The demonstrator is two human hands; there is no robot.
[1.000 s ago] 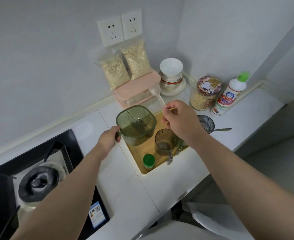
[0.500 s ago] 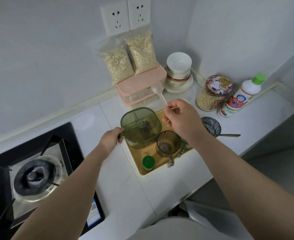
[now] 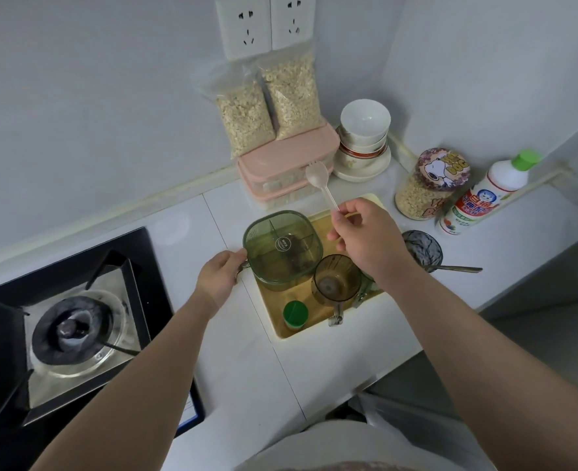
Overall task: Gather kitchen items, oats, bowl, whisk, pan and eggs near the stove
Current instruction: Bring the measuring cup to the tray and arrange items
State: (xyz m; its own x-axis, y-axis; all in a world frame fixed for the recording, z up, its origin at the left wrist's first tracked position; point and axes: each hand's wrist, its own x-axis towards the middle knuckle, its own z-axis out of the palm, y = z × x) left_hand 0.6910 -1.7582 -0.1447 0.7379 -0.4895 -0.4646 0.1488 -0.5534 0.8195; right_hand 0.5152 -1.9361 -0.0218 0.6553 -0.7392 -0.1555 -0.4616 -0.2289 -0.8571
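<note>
Surface: white counter [image 3: 246,362] in a kitchen corner, pale walls behind and to the right.
Stove: gas burner [image 3: 73,331] set in black glass, near left of the surface.
Tray: yellow tray [image 3: 269,302] mid-surface, right of the stove; it holds a green-capped bottle [image 3: 295,313] at the near edge, a clear cup [image 3: 336,279] beside it, and a green container [image 3: 282,248] at the far left.
Left hand: left hand [image 3: 217,275] at the container's left side, fingers curled round its handle.
Right hand: right hand [image 3: 365,239] over the tray, thumb and forefinger pinching the stem of a white plastic utensil [image 3: 319,180], head pointing up and away.
Right of tray: glass bowl [image 3: 421,248] with a metal spoon [image 3: 460,268] in it.
Behind that: jar of oats [image 3: 426,188] with a cartoon lid, touching a white bottle [image 3: 484,195].
Back row: two stacked pink boxes [image 3: 287,158]; stacked bowls [image 3: 365,122] on a saucer just beside them, in the corner.
Oats: two bags of oats [image 3: 243,113] upright against the wall, on and behind the boxes, well apart from the stove.
Wall: double sockets [image 3: 265,25] above the bags.
</note>
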